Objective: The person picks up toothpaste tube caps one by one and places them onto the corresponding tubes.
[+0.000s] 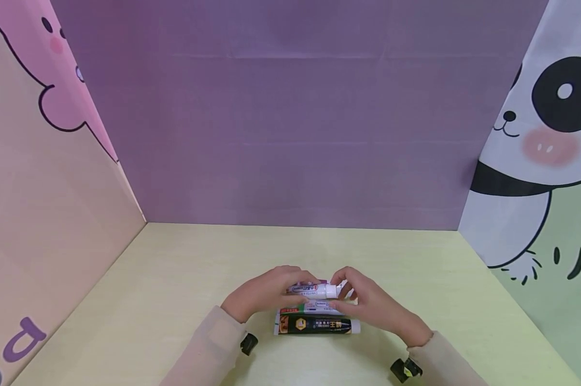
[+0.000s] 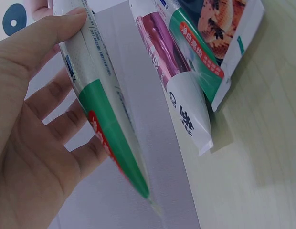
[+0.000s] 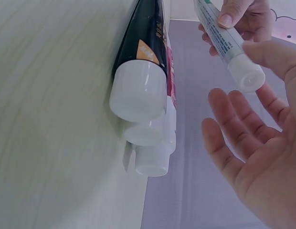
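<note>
Between the thumb and fingers of my left hand (image 1: 273, 289), a white toothpaste tube (image 2: 90, 62) with a green end is held raised over the others. Its white cap (image 3: 246, 74) points toward my right hand (image 1: 367, 303), whose thumb and index finger stand spread around the cap end; whether they touch it is hard to tell. Below lie a black toothpaste tube (image 1: 314, 324) nearest me, another white-and-green toothpaste tube (image 1: 314, 307), and a purple-and-white toothpaste tube (image 2: 172, 71), side by side with caps to the right. The left hand partly covers the purple one.
The pale wooden table (image 1: 193, 257) extends around the tubes. A purple panel (image 1: 295, 134) stands at the back, with cartoon-printed walls to the left (image 1: 53, 203) and right (image 1: 560, 214). Black wrist cameras (image 1: 249, 343) sit at both sleeves.
</note>
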Motion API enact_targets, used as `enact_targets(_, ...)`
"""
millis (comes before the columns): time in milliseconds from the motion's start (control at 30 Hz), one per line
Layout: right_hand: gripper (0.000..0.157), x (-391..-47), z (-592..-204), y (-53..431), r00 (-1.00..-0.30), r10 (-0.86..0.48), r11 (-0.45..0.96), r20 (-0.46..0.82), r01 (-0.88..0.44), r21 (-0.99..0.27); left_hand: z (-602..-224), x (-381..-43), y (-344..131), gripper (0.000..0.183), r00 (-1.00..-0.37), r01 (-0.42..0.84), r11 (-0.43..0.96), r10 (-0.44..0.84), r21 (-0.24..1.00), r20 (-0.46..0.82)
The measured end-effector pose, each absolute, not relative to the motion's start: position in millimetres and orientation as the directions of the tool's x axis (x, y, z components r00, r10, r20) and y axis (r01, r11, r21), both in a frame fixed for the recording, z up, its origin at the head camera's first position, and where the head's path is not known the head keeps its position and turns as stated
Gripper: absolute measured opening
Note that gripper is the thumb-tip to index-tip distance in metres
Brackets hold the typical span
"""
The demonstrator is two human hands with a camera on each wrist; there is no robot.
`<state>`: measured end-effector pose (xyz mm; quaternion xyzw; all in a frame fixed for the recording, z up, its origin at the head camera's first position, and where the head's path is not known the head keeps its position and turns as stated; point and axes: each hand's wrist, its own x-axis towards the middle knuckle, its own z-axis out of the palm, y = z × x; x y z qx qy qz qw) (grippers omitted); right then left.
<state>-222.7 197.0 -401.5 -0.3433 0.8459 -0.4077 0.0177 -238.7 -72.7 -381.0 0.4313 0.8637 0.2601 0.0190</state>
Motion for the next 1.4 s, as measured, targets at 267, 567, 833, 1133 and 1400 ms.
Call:
enact_targets(267, 0.032, -222.5, -402.1, 196.4, -0.738, -0.608, 0.406, 0.295, -0.607, -0.683, -380.6, -236.7, -72.1, 0.036, -0.632, 0.732, 0.495, 0.75, 0.468, 0.195)
enact_targets(567, 0.026, -221.7, -401.4, 195.8, -0.742, -0.603, 0.434, 0.293, -0.613, -0.66, -381.6, -237.5, -72.1, 0.036, -0.627, 0.734, 0.483, 0.751, 0.477, 0.205)
enact_targets(833, 0.022, -220.7, -400.0, 195.5, -0.758, -0.599, 0.449, 0.259, -0.585, -0.675, -379.7, -236.3, -72.2, 0.037, -0.626, 0.741, 0.491, 0.752, 0.459, 0.207)
enact_targets(1133, 0.022, -224.0, -404.3, 194.7, -0.796, -0.566, 0.507, 0.212, -0.539, -0.672, -378.3, -235.2, -71.9, 0.037, -0.62, 0.751, 0.494, 0.755, 0.439, 0.212)
enact_targets(1400, 0.037, -224.5, -405.2, 191.9, -0.815, -0.539, 0.556, 0.21, -0.532, -0.639, -378.0, -235.8, -71.0, 0.037, -0.626, 0.746, 0.505, 0.755, 0.435, 0.195)
